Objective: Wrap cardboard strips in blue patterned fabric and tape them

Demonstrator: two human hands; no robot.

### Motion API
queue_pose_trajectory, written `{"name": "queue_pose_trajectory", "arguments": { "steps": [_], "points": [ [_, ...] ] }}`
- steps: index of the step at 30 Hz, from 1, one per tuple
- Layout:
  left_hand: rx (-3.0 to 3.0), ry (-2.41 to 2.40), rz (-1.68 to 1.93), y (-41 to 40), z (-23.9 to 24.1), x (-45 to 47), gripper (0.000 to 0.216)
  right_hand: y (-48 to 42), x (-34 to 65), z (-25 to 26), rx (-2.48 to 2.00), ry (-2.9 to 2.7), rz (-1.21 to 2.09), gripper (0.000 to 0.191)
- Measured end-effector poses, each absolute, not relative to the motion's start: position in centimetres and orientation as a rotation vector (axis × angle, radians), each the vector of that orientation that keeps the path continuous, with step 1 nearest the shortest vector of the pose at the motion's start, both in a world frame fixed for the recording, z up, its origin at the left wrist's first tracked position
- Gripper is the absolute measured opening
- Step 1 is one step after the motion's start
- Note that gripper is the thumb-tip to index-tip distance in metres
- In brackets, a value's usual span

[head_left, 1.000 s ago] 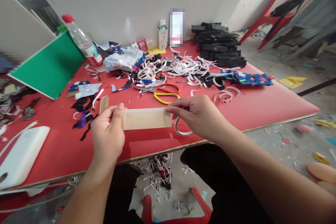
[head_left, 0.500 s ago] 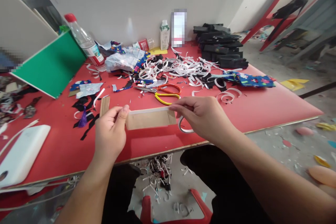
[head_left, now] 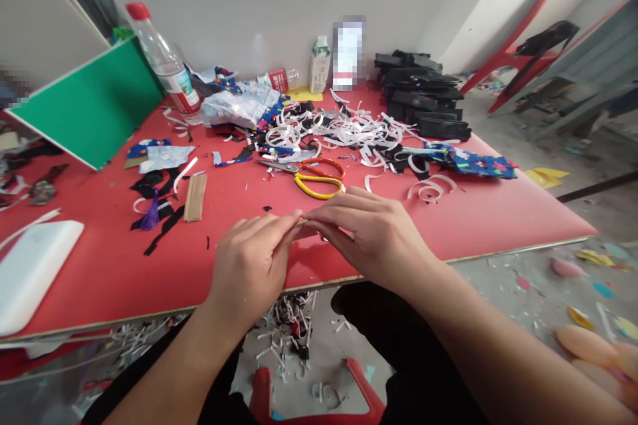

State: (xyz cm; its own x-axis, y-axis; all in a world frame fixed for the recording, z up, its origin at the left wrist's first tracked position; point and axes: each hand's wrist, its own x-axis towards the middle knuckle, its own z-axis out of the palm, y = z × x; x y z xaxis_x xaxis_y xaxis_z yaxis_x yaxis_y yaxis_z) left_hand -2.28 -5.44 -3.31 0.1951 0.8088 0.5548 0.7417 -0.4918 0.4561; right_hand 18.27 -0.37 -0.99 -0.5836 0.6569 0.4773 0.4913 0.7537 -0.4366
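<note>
**Both hands pinching a tan sliver over the red table's near edge**

The left hand (head_left: 249,265) and the right hand (head_left: 371,232) are meeting fingertip to fingertip. Their fingers are closing together on a tan card piece (head_left: 300,228). Only a thin edge of it is showing between them, low over the front part of the red table (head_left: 498,212).

At the back, a clear plastic bottle (head_left: 162,60) with a red cap is leaning by a green board (head_left: 94,106); what it is holding cannot be told. A smaller bottle (head_left: 280,80) with a red label is lying on its side. A white and green carton (head_left: 319,65) is standing upright beside it with its top shut.

Scissors (head_left: 312,178) with glossy orange and yellow loop handles are lying just beyond the hands. Behind them, white paper strips (head_left: 343,129) are curling in a loose heap of ribbons and spirals. Flat black pieces (head_left: 423,96) are sitting in a squared stack at the far right. Blue patterned fabric (head_left: 473,163) is lying crumpled in front of that stack. A narrow tan strip (head_left: 195,197) is resting flat to the left, near a purple tassel (head_left: 151,216). A smooth white slab (head_left: 30,265) with rounded corners is lying at the left edge.
</note>
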Motion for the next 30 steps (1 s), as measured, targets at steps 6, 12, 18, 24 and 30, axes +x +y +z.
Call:
{"name": "queue_pose_trajectory", "arguments": {
  "steps": [6, 12, 18, 24, 30],
  "points": [
    [2.351, 1.546, 1.169, -5.7, -2.7, -2.1, 0.018, -0.5, 18.4, -0.7, -0.896, -2.259, 0.400, 0.017],
    [2.387, 1.562, 1.168, -5.9, -2.2, -2.2, 0.017, -0.9, 18.2, -0.2, -0.834, -2.242, 0.433, 0.014],
    [2.409, 1.520, 1.165, -6.2, -1.9, -2.4, 0.020, -0.8, 18.2, -0.4, -0.837, -2.168, 0.728, 0.011],
    [2.384, 1.501, 1.119, -6.0, -2.0, -2.3, 0.021, -0.9, 18.1, -0.4, -0.875, -2.144, 0.798, 0.010],
    [2.430, 1.593, 1.068, -6.0, -2.1, -2.2, 0.022, -1.1, 18.0, -0.8, -0.831, -2.190, 0.541, 0.011]
  ]
}}
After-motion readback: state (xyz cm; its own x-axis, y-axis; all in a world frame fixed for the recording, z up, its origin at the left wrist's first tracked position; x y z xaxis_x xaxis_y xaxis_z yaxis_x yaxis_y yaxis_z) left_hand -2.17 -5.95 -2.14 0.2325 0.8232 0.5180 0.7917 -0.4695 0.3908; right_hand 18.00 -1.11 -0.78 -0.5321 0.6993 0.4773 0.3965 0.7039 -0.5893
